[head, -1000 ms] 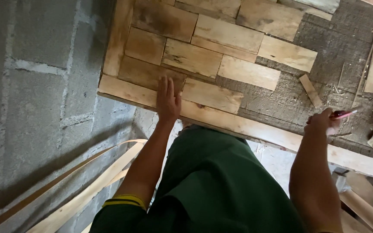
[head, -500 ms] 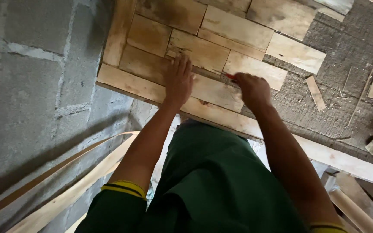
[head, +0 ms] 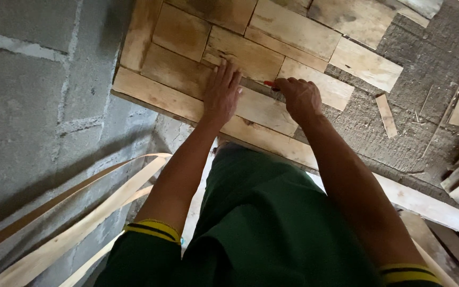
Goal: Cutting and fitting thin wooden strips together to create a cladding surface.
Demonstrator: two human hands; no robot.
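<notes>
Since the earlier picture, the right hand (head: pixel 299 98) has been creeping leftward along the boards, bringing the red pencil (head: pixel 270 84) closer to the left hand (head: pixel 221 93). The right fingers are clenching around the pencil, whose red tip is showing just left of the knuckles and touching the short wooden board (head: pixel 264 109). The left hand is lying flat with fingers released and spread, pressing on that same board. The board is sitting among other wooden pieces (head: pixel 181 32) laid in rows against the long plank (head: pixel 176 101). Loose offcuts (head: pixel 386 114) are lying on the grey floor (head: pixel 431 37) to the right.
</notes>
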